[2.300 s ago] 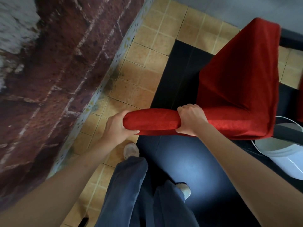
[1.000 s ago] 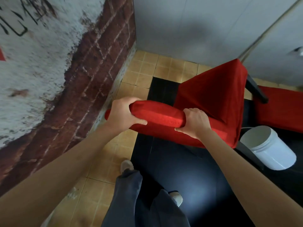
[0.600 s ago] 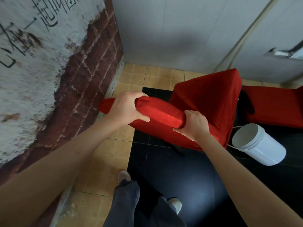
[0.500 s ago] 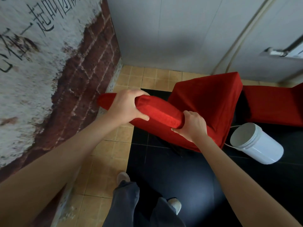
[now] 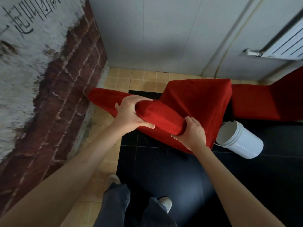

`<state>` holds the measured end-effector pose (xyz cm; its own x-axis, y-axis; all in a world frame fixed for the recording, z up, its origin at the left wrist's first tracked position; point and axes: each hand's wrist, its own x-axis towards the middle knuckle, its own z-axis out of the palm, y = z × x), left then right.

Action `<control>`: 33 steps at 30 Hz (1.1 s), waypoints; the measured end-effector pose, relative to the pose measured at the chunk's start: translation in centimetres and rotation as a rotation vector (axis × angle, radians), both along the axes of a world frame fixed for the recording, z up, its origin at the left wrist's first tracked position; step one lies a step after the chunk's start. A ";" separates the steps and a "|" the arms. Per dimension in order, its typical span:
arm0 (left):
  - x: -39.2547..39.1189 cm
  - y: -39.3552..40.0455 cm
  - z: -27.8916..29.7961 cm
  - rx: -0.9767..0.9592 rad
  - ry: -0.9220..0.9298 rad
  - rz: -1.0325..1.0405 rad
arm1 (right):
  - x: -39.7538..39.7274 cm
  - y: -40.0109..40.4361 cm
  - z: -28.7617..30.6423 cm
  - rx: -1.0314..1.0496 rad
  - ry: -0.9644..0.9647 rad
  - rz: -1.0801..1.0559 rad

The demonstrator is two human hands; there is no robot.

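A red fabric-covered chair (image 5: 196, 102) stands tilted in front of me over the black floor. My left hand (image 5: 131, 114) grips the padded top edge of its backrest, fingers curled over the top and thumb underneath. My right hand (image 5: 191, 132) grips the same padded edge a little further right and nearer to me. The backrest's left end (image 5: 101, 99) reaches almost to the brick wall. The chair's legs are mostly hidden beneath the cover.
A brick wall with peeling white plaster (image 5: 49, 79) runs along the left. A grey wall (image 5: 155, 33) closes the corner, with a radiator (image 5: 282, 45) at right. A white bucket (image 5: 237, 140) lies beside the chair. A second red chair (image 5: 265, 102) stands at right.
The chair has swung with its backrest's left end toward the brick wall, and my view has lifted toward the corner. Both hands keep their hold on the backrest.
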<state>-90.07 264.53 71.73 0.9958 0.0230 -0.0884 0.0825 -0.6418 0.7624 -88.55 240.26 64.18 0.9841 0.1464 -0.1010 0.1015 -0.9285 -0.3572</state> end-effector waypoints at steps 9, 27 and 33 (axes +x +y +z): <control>-1.8 -6.8 1.5 0.061 -0.051 -0.071 | -3.0 -3.2 2.3 0.261 0.007 -0.071; -2.4 -14.2 1.6 0.295 -0.030 -0.438 | -7.3 -13.2 6.5 0.351 0.074 -0.100; -1.6 -15.9 1.5 0.377 0.090 -0.637 | -9.0 -15.5 8.6 0.357 0.059 -0.055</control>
<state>-91.63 248.60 73.27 0.8157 -0.5112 -0.2706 -0.3408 -0.8028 0.4893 -97.55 224.73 72.78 0.9855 0.1300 -0.1093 0.0250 -0.7476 -0.6637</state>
